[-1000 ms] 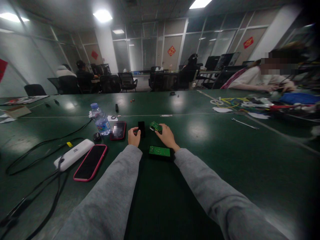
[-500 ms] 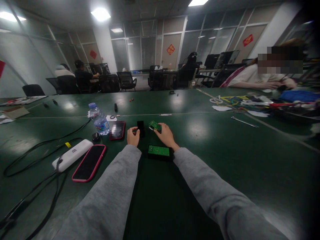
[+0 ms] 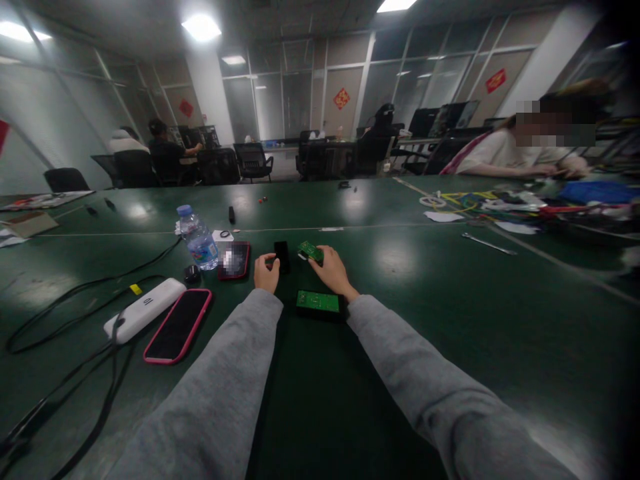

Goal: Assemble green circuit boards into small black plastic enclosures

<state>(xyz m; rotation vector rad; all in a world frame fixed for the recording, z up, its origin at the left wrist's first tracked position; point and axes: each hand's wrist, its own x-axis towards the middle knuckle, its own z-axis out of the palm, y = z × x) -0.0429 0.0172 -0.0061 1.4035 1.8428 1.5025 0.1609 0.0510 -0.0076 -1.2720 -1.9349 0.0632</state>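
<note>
My right hand (image 3: 334, 272) is closed on the right end of a small green circuit board (image 3: 310, 251), with a white part showing at the board's left edge. To its left, my left hand (image 3: 267, 273) has its fingers and thumb curled at the left edge of a small black case (image 3: 282, 256), gripping that side. Nearer to me, below the right hand, a second green circuit board (image 3: 319, 301) lies in a black housing (image 3: 320, 315) on the table.
Left of my hands lie a dark phone (image 3: 234, 260), a water bottle (image 3: 197, 239), a white power bank (image 3: 145, 310) with black cables, and a pink-edged phone (image 3: 179, 327). A wrench (image 3: 489, 244) and tangled wires (image 3: 465, 200) lie right. A person (image 3: 520, 157) sits beyond the wires.
My hands, the boards and the black case hold nearly the same positions. The person at the far right has shifted their hands slightly.
</note>
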